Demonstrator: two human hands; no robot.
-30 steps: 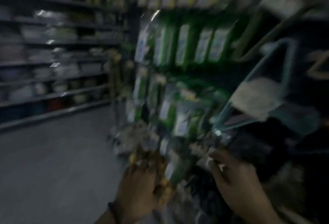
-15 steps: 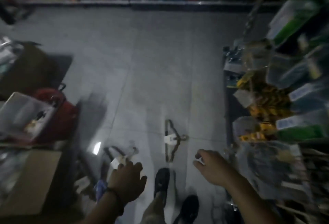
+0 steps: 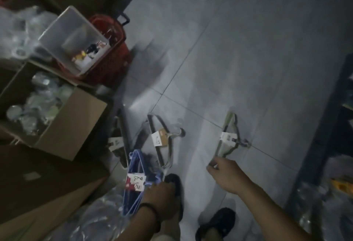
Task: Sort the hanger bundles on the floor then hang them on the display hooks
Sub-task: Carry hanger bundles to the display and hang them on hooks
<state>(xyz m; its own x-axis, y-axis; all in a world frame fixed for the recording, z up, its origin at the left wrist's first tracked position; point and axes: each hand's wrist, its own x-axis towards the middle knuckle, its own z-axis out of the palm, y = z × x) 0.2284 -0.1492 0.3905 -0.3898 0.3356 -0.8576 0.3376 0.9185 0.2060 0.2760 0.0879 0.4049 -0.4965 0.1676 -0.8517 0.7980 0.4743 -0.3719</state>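
Observation:
Several hanger bundles lie on the grey tiled floor (image 3: 248,59). A blue hanger bundle (image 3: 133,166) with a white and red tag is nearest my feet. My left hand (image 3: 162,196) is at its right side, fingers curled down onto it. A grey bundle with a tan tag (image 3: 160,139) lies beyond it. A dark bundle (image 3: 118,141) sits to its left. A pale bundle with a white tag (image 3: 228,139) lies to the right. My right hand (image 3: 223,173) reaches its near corner with thumb and fingertips close together; blur hides whether they pinch it.
A cardboard box (image 3: 72,124) of wrapped goods stands at the left, with a red basket (image 3: 112,49) holding a clear bin behind it. Flattened cardboard (image 3: 38,193) and plastic wrap lie at lower left. A dark shelf post (image 3: 328,126) rises at the right. My shoes (image 3: 219,223) stand between.
My view swung from the display rack down to the floor. I bent lower; my left hand came down onto the blue bundle and my right hand reached forward to the pale bundle.

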